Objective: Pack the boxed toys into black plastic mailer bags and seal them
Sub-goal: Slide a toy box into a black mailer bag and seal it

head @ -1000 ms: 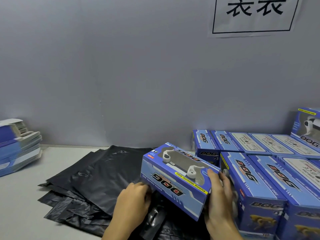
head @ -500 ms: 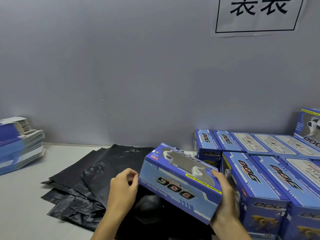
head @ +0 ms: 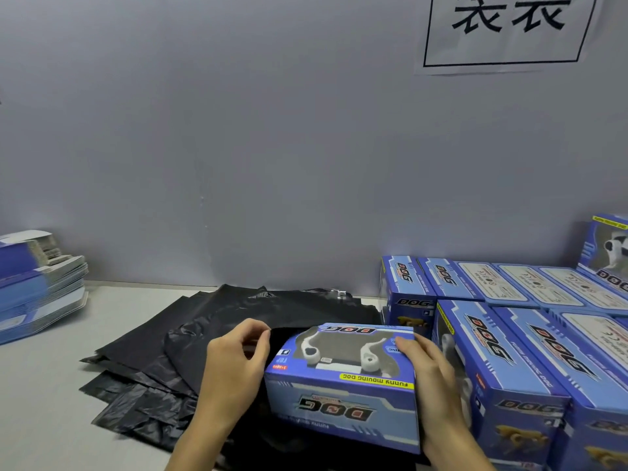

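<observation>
Head view: flattened blue cartons (head: 37,283) stacked far left on the tabletop (head: 40,396); black mailer bags (head: 163,348) spread centre. Left hand (head: 234,365) pinches a bag's edge; right hand (head: 431,375) grips the windowed toy box (head: 343,399), white toy dog inside. Boxed toys (head: 530,362) crowd right.

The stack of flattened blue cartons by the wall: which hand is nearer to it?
Left. The left hand pinches a black bag's edge, nearer the flattened cartons; the right hand grips the toy box, farther right.
</observation>
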### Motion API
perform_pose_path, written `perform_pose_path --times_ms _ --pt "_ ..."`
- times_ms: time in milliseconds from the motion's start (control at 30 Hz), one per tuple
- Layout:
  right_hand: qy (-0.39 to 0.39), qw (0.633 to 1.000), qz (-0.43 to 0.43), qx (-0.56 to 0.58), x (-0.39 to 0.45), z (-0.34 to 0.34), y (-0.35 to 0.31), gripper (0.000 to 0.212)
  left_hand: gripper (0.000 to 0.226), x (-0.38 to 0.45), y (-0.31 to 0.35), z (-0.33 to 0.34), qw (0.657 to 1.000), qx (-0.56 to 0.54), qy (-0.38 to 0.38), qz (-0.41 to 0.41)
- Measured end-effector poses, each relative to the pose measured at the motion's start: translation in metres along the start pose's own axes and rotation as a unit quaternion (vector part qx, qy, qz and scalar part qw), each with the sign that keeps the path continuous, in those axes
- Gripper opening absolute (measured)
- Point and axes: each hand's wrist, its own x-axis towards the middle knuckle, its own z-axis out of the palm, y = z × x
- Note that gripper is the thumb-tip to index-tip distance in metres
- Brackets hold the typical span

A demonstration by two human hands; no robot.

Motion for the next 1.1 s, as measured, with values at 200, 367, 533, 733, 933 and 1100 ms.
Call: perform_pose_path --times_ms 200,367,533,733,933,1100 --pt "0.054 0.995 -0.083 0.002 -0.002 0.006 0.013 0.018 0.018 -0.004 0.004 0.005 0.997 0.054 -0.032 0.053" --pt "0.045 0.993 -0.111 -0.001 -0.007 0.014 0.022 0.022 0.013 -0.010 0.007 0.013 0.996 0.049 -0.048 0.063" --pt "0.052 0.993 -0.103 -0.013 -0.006 0.020 0.034 0.027 0.012 -0.015 0.014 0.019 0.986 0.047 -0.083 0.136" --pt "0.036 0.995 -0.090 0.004 -0.004 0.018 0.036 0.027 0.012 -0.019 0.022 0.024 0.983 -0.030 -0.120 0.137" --pt "-0.032 0.997 -0.075 0.018 -0.010 0.022 0.031 0.037 0.034 -0.021 0.025 0.026 0.991 0.032 -0.107 0.076" --pt "-0.023 0.996 -0.089 -0.010 -0.014 0.024 0.033 0.032 0.057 -0.024 0.030 0.028 0.975 0.084 -0.171 0.117"
